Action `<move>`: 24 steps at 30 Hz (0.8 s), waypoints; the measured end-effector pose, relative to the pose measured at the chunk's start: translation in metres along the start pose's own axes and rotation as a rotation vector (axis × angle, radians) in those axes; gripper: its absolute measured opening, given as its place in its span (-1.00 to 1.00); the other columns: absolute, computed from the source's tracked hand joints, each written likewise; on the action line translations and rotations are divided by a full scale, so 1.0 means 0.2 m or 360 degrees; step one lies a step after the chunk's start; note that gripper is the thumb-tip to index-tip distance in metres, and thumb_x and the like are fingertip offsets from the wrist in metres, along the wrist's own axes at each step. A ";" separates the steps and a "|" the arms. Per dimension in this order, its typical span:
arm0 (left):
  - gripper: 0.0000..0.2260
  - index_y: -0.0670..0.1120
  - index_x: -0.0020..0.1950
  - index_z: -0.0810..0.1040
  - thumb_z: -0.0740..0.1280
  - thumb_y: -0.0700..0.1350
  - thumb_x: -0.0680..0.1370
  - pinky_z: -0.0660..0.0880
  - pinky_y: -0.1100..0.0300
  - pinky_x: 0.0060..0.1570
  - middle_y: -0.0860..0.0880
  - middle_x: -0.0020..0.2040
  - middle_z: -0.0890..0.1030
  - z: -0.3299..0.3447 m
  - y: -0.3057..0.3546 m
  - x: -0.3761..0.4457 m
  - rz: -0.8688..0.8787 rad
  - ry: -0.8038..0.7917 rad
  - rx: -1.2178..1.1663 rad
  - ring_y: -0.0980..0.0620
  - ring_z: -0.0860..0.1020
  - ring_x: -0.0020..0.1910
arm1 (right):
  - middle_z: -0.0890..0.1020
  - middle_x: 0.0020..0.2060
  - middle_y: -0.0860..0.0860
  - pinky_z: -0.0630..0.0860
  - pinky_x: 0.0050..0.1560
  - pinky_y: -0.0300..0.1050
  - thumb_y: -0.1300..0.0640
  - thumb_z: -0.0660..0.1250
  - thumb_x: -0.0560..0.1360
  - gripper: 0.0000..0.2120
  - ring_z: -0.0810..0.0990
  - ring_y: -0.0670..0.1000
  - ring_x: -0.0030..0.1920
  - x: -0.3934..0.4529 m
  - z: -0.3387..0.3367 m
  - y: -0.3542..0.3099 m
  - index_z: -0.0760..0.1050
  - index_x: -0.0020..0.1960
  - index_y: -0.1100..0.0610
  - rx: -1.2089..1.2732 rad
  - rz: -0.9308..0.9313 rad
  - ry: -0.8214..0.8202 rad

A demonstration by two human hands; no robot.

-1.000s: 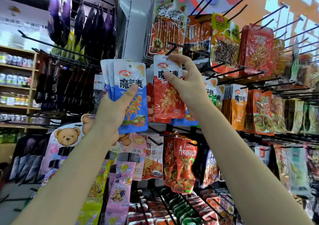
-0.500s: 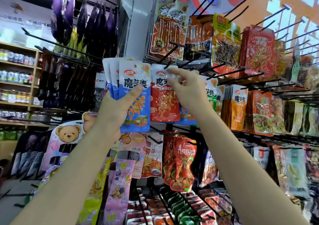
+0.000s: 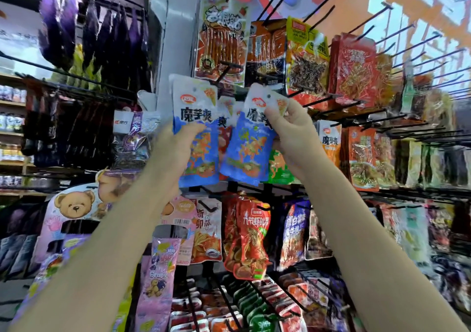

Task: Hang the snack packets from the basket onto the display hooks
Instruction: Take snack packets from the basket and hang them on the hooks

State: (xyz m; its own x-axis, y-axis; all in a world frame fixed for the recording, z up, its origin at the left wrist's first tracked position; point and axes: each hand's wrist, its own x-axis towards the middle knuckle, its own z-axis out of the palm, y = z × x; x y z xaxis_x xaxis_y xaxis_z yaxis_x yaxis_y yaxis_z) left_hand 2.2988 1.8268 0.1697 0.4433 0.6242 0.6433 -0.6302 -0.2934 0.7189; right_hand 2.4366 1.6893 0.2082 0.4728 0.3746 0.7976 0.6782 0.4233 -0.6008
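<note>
My left hand grips a small stack of blue-and-white snack packets, thumb across the front one. My right hand pinches one more blue packet by its top right corner and holds it tilted just right of the stack. Both are raised in front of the display hooks, whose black prongs stick out toward me. A red packet hangs behind, in the gap between the two blue ones. The basket is not in view.
Rows of hung snack packets fill the rack: red and orange ones at upper right, a red bag below, bear-print packs at lower left. Several bare prongs jut out at upper right. Store shelves stand far left.
My right hand has left the red packet on its hook and now holds a blue packet taken from the left hand's stack. The view has closed in on the rack.
</note>
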 end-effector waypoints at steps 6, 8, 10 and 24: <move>-0.90 -0.11 -0.09 0.54 0.34 -0.19 0.62 0.68 -0.11 -0.24 -0.16 -0.25 0.72 0.06 -0.03 -0.05 0.0000 -0.0100 0.0005 -0.09 0.71 -0.29 | 0.65 -0.23 0.15 0.61 -0.14 0.26 0.11 0.41 0.56 -0.72 0.61 0.27 -0.24 0.00 -0.03 0.03 0.42 0.13 -0.20 -0.0196 -0.0297 0.0152; -0.94 -0.13 -0.02 0.58 0.36 -0.15 0.62 0.64 -0.30 -0.07 -0.26 -0.09 0.71 0.05 -0.05 -0.04 -0.0016 -0.0070 -0.0030 -0.23 0.71 -0.14 | 0.61 -0.09 0.34 0.58 -0.09 0.33 0.07 0.38 0.54 -0.70 0.59 0.40 -0.13 0.02 -0.02 0.03 0.46 0.09 -0.33 -0.0215 -0.0368 0.0151; -0.88 -0.15 0.07 0.61 0.37 -0.12 0.61 0.59 -0.37 0.02 -0.30 -0.01 0.70 0.05 -0.07 -0.04 -0.0040 -0.0054 -0.0061 -0.30 0.69 -0.05 | 0.62 -0.02 0.30 0.58 0.03 0.28 0.06 0.36 0.57 -0.75 0.60 0.35 -0.04 0.05 -0.01 0.03 0.54 0.11 -0.29 -0.0253 -0.0364 0.0142; -0.73 -0.14 0.20 0.55 0.47 -0.13 0.54 0.60 -0.13 0.08 -0.08 0.00 0.72 0.06 -0.07 -0.05 -0.0017 0.0034 -0.0068 -0.06 0.71 -0.04 | 0.60 0.01 -0.12 0.46 -0.28 -0.44 0.20 0.34 0.62 -0.73 0.52 -0.38 -0.25 0.10 0.02 0.04 0.60 0.30 0.10 -0.0246 -0.0335 0.0213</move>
State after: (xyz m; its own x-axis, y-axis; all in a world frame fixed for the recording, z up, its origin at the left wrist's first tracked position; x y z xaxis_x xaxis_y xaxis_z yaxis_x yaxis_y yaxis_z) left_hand 2.3105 1.8168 0.1567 0.4367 0.6428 0.6293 -0.6521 -0.2557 0.7137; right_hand 2.4502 1.7039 0.2191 0.3756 0.1754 0.9101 0.8421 0.3455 -0.4141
